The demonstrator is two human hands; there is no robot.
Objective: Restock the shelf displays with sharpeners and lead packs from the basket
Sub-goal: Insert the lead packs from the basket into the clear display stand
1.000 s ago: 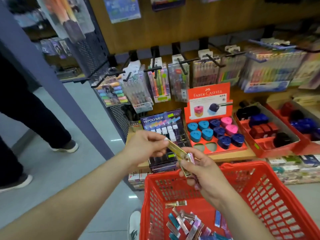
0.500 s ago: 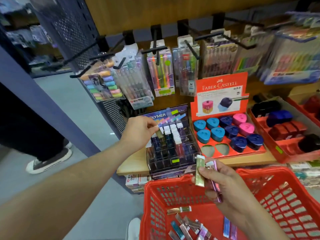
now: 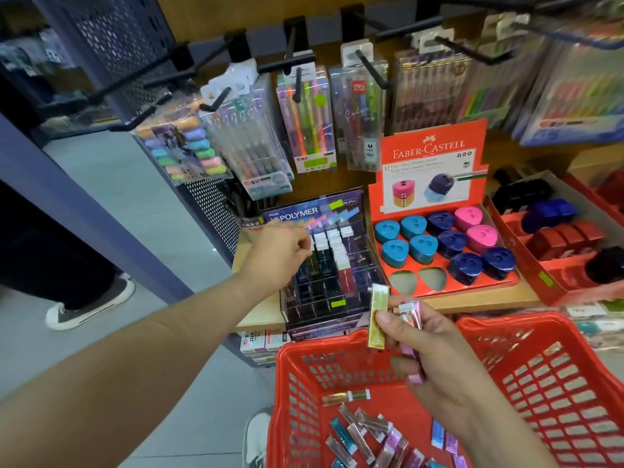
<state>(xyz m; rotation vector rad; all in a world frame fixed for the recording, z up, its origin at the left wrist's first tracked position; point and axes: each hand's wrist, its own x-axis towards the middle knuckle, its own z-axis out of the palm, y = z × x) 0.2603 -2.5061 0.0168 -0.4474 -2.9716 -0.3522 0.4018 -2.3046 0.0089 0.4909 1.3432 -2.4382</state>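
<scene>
1. Only the head view to go on. The left hand (image 3: 280,253) is reached out to the back-left corner of the Hi-Polymer lead display (image 3: 331,288), with its fingertips bunched down over a slot. I can't tell if a pack is pinched in there, because the fingers hide it.
2. The right hand (image 3: 439,352) sits over the red basket (image 3: 557,383). Its thumb clamps a green-gold lead pack (image 3: 377,319) upright, and a pink lead pack (image 3: 411,315) is tucked behind it in the curled fingers. My guess is it's working as a little feeder, so the left hand doesn't have to dive into the basket every time.
3. The rest of the stock, the loose lead packs (image 3: 364,430), lies flat on the basket floor. The basket is parked right under the shelf edge, so it's a short reach.
4. In the display, white-capped packs stand in the back rows. The front cells look mostly unfilled, though the clear plastic makes that hard to call.
5. The Faber-Castell sharpener tray (image 3: 439,251) sits just beside the display, with two empty triangular holes in its front row. I see no sharpeners in the visible part of the basket, so leads first, probably.
</scene>
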